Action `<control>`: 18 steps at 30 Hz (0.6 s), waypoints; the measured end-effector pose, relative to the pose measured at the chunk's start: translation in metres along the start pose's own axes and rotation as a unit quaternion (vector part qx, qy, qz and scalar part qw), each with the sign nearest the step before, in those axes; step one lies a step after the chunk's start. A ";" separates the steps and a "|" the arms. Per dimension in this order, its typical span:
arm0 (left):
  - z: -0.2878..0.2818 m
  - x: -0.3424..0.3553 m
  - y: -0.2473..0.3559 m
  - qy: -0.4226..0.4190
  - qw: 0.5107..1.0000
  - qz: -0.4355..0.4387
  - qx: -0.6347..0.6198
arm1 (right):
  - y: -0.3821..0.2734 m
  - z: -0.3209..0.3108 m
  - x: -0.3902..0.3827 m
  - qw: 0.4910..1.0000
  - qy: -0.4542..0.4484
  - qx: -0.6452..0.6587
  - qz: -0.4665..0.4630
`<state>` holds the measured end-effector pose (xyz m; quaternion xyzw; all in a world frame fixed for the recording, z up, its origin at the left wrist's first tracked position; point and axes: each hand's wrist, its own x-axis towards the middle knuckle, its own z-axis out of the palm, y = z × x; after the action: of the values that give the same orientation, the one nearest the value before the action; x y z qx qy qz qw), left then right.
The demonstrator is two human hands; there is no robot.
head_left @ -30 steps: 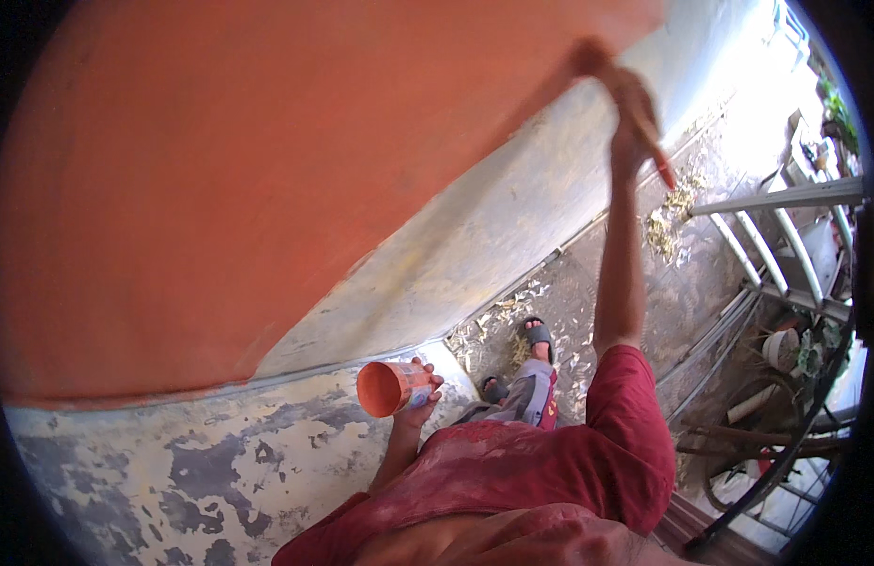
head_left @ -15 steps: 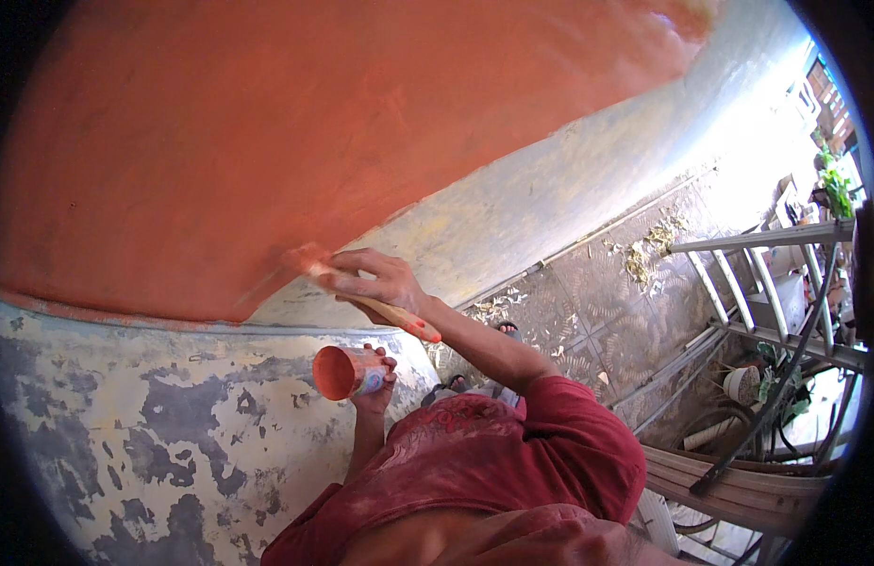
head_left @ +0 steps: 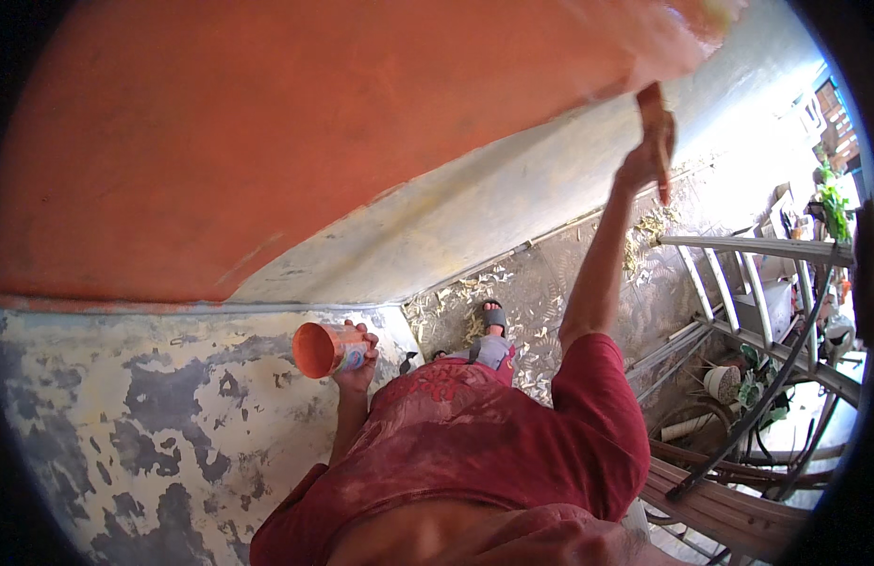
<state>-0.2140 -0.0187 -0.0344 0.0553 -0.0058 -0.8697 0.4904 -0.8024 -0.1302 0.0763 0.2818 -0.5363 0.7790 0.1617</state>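
My left hand [head_left: 357,366] is closed around a plastic cup [head_left: 325,350] coated inside with orange paint, tilted so its mouth faces left. Stretched far out to the right, my right hand [head_left: 648,162] grips a paintbrush [head_left: 651,102] by its handle. The bristles are at or close to the lower edge of the orange-painted part of the wall [head_left: 295,132]; whether they touch cannot be made out. Below that edge runs a bare whitish strip of wall [head_left: 427,212]. The cup is in front of a peeling white and grey wall [head_left: 173,406].
A ladder [head_left: 753,247] leans at the right, beside potted plants [head_left: 724,382] and a wooden bench-like plank [head_left: 729,505]. Dry leaf or paint scraps [head_left: 470,292] litter the tiled floor [head_left: 588,255] near my sandalled foot [head_left: 494,319].
My right hand has swung with the paintbrush from the wall's lower middle to the far upper right. The left hand with the cup has shifted slightly left and up.
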 end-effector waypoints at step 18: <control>0.014 -0.008 0.006 -0.028 0.999 0.023 -0.013 | 0.012 0.001 -0.025 0.982 0.011 0.128 0.135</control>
<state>-0.2062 -0.0152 -0.0196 0.0243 -0.0098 -0.8594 0.5106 -0.7888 -0.1339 0.0519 0.2168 -0.4635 0.8588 0.0230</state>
